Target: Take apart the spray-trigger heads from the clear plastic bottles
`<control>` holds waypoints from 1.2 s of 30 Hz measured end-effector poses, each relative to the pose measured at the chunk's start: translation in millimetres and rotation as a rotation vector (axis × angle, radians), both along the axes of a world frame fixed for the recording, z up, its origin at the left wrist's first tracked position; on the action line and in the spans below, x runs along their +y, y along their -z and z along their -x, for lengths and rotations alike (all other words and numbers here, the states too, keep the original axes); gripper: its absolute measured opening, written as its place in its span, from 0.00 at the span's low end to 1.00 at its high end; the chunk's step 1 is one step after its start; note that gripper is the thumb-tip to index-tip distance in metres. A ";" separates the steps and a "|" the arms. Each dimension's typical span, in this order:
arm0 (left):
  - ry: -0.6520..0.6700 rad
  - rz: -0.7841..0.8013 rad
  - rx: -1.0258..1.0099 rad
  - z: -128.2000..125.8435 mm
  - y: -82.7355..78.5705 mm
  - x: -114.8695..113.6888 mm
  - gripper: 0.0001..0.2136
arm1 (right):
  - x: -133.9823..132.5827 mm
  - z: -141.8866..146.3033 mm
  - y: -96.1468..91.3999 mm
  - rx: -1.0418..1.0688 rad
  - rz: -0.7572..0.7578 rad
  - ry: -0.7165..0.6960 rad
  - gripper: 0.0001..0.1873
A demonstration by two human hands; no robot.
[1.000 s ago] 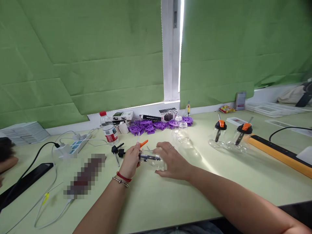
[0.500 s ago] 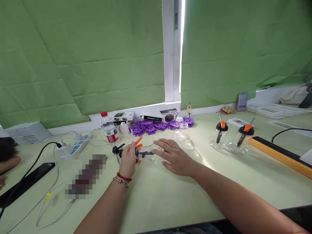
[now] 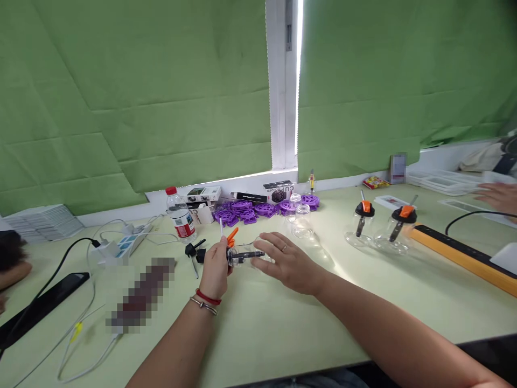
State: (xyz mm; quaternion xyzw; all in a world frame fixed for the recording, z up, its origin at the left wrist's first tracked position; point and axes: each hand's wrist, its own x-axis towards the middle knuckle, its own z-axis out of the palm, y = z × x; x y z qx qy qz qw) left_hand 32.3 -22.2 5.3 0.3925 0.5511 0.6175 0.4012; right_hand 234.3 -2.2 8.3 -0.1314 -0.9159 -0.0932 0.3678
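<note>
My left hand (image 3: 214, 267) is closed around the cap end of a small clear bottle (image 3: 247, 255) lying on its side just above the table. The bottle's black cap carries an orange lever (image 3: 231, 235) and a thin white straw, and a dark tube runs inside the bottle. My right hand (image 3: 285, 262) rests against the bottle's other end with its fingers loosely spread and a ring on one finger. Two loose black cap parts (image 3: 194, 249) lie on the table just left of my left hand.
Two assembled bottles with orange-and-black caps (image 3: 365, 223) stand at the right, beside a yellow-edged bar (image 3: 464, 257). Purple plastic parts (image 3: 250, 209), small boxes, empty clear bottles (image 3: 301, 223) and a water bottle (image 3: 180, 215) line the back. Cables and a power strip (image 3: 121, 243) lie left. Another person's hand (image 3: 498, 195) shows far right.
My right hand loosened from covering the bottle to fingers spread beside it. My left hand turned the cap end slightly. Another person's hand appeared at the far right.
</note>
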 end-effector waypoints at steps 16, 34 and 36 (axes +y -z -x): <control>-0.158 -0.081 0.118 9.3 0.8 2.3 0.19 | 6.3 -10.2 0.0 0.071 0.716 0.035 0.33; -0.110 -0.031 0.046 12.9 6.0 6.4 0.20 | 144.0 -99.2 65.5 0.860 0.549 0.866 0.38; -0.087 -0.038 0.061 13.0 8.4 7.2 0.19 | 149.6 -101.5 72.4 0.824 0.672 0.926 0.38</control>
